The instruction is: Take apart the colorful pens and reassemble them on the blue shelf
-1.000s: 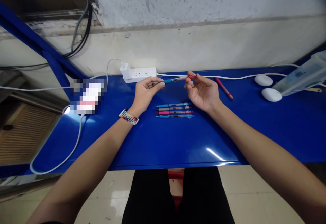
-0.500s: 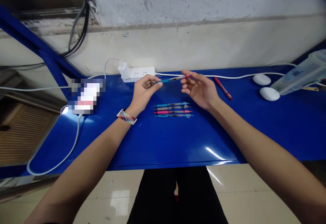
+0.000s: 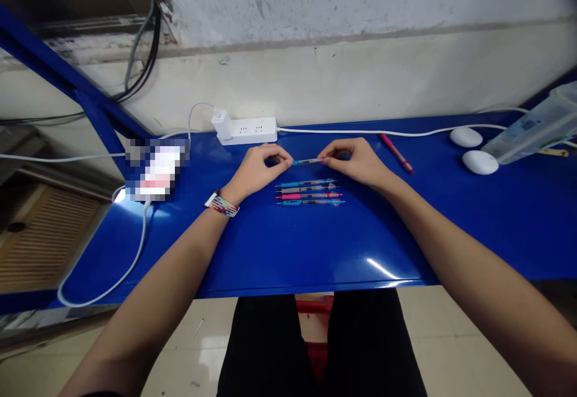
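The left hand and the right hand share one blue pen between them — the left grip is a pinch of thumb and fingers on its blue end, the right grip a matching pinch on its reddish end. The pen lies crosswise, nearer the back edge of the table than the front edge; whether it touches the surface, I cannot tell. Just in front of it, four pens lie side by side in a row, roughly parallel to the front edge: blue, grey, pink and light blue. A red pen rests aslant to the right of the right hand, towards the back edge. Along that edge sits a white power strip, its cord running right — past two white rounded objects, near a clear plastic box at the back right corner
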### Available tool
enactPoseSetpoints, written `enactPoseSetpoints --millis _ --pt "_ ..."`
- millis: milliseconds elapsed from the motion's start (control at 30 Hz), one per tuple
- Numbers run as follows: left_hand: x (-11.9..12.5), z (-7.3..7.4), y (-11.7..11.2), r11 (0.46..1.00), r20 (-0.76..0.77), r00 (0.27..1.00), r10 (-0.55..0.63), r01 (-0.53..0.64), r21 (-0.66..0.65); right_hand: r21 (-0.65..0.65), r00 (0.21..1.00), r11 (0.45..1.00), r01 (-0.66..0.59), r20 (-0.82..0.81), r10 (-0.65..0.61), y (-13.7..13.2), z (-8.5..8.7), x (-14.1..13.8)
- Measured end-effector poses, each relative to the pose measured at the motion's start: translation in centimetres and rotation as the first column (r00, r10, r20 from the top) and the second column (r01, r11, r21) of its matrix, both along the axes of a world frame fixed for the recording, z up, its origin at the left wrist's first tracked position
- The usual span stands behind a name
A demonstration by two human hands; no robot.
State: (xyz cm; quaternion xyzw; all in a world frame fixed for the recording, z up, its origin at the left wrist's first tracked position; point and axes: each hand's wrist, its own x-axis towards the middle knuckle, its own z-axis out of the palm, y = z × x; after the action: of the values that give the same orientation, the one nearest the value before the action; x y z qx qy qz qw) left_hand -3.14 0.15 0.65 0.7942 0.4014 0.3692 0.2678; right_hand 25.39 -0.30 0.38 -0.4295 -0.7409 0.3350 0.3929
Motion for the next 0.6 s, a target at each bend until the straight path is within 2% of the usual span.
enactPoseSetpoints --millis 267,600 --pt "0.04 -0.70 0.17 0.998 -0.082 0.995 -0.056 0.059 0.032 0.105 0.985 0.992 -0.062 0.166 0.044 0.40 -0.55 0.33" --pt "-0.03 -0.78 0.39 0.993 -0.201 0.976 -0.082 0.097 0.068 0.091 0.974 0.984 -0.150 0.184 0.132 -0.17 0.09 0.34"
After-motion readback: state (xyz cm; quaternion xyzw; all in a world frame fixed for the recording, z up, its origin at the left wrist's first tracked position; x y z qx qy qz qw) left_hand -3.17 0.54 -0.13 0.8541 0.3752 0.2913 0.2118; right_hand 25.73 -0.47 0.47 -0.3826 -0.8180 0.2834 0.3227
